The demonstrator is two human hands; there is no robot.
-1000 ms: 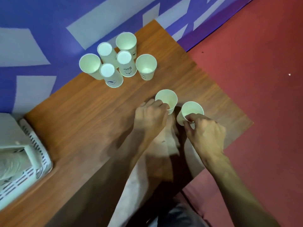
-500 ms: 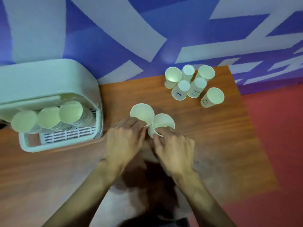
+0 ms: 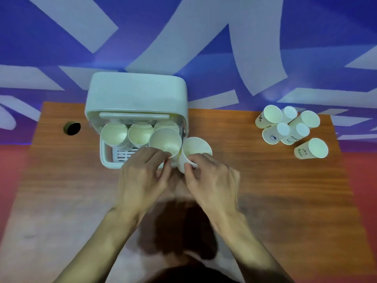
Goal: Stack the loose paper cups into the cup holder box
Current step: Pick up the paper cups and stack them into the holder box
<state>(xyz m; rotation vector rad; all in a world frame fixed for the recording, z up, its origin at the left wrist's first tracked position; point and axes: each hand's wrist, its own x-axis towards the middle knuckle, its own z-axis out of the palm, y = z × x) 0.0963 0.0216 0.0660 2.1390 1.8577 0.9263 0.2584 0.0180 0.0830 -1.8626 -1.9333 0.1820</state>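
A: What's the left hand (image 3: 142, 178) doing?
B: Gripping a paper cup (image 3: 165, 142), mouth toward the camera, in front of the third row of the cup holder box (image 3: 136, 94).
A: And the right hand (image 3: 212, 178)?
B: Pinching a second cup (image 3: 195, 149), just at 3 o'clock of the first, beside the box.
A: The loose cups (image 3: 289, 127)?
B: Clustered on the counter (image 3: 275, 190) at 3 o'clock, well apart; some upright, some upside down.

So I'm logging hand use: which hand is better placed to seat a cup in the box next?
Left hand: its cup already overlaps the box's right-hand stack. The right hand's cup sits outside it.
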